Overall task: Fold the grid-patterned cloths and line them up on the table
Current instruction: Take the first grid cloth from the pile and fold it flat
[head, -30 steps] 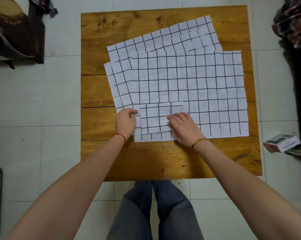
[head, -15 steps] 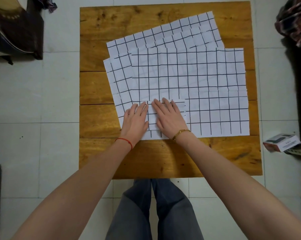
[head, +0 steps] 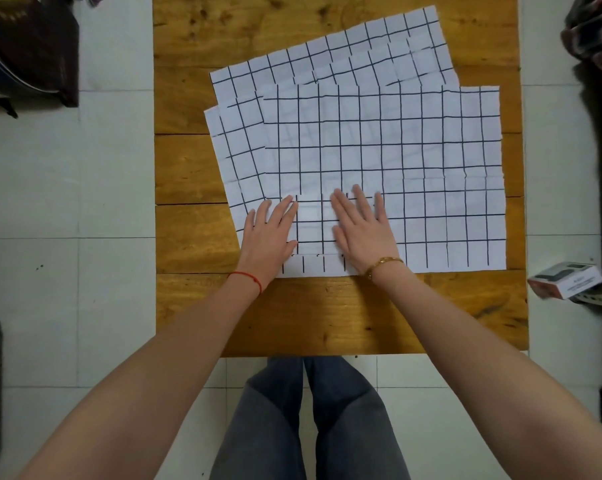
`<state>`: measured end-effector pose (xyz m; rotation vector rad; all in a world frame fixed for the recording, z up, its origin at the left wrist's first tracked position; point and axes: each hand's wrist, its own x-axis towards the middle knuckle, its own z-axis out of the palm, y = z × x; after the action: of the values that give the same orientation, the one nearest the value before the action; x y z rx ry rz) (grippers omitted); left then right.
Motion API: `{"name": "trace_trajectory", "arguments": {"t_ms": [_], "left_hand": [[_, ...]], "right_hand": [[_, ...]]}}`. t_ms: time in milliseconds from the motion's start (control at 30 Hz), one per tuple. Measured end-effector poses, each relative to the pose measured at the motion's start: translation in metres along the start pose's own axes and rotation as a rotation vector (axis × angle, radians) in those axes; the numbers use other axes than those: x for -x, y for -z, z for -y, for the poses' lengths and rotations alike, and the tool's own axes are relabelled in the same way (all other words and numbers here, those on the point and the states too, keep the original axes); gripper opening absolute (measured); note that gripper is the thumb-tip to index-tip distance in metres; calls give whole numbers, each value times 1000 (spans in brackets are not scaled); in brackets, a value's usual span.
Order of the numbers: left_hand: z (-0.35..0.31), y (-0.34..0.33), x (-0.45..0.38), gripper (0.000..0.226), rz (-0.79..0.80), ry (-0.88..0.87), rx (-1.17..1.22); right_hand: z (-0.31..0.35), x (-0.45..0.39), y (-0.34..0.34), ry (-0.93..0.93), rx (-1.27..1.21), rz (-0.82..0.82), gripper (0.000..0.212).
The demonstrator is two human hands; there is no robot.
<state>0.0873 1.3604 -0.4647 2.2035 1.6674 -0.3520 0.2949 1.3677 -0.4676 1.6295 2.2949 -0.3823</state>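
Small folded white cloth with black grid lines (head: 313, 233): lies at lower centre of the frame, on top of the near-left corner of the spread pile, close to the near edge of the wooden plank surface (head: 188, 237). Reads as a compact rectangle, several layers thick, edges fairly square.

Left hand (head: 268, 237) and right hand (head: 362, 230) both rest flat on it, palms down, fingers extended and slightly spread, gripping nothing; they look to be pressing the fold flat.

Under and beyond: large unfolded white grid-patterned cloths (head: 396, 150), at least three sheets, overlapped and skewed, reaching toward the upper right of the frame. Faint creases show; none of these is folded.

Progress, as judged: one cloth folded or nearly so, no row begun. The bulk is left, namely the spread sheets to fold and the lining-up along the surface.

Outward: pale tiled floor (head: 85, 271); small cardboard box (head: 566, 280) at right edge.
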Motion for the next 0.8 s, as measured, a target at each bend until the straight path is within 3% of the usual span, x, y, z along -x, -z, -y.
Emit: {"name": "trace_trajectory", "arguments": {"t_ms": [133,367,467,633,800], "left_hand": [[1,-2,-1,69,1,-18,-9],[-2,-3,4,69,-14,-33,-41],[-4,-3,16,66,-61,-48,-38],[-11,-8,38,52,-181,-44,12],[-17,-26,53,50,-139,-72,-48]], "right_hand": [[-34,20,-7,-160,-3,-14,59],[-33,24,-2,-237,-43,-70,60],[-17,27,2,-159,-56,-112,59],[16,39,-3,123,-45,-76,57],[37,51,-23,237,-14,8,58]]}}
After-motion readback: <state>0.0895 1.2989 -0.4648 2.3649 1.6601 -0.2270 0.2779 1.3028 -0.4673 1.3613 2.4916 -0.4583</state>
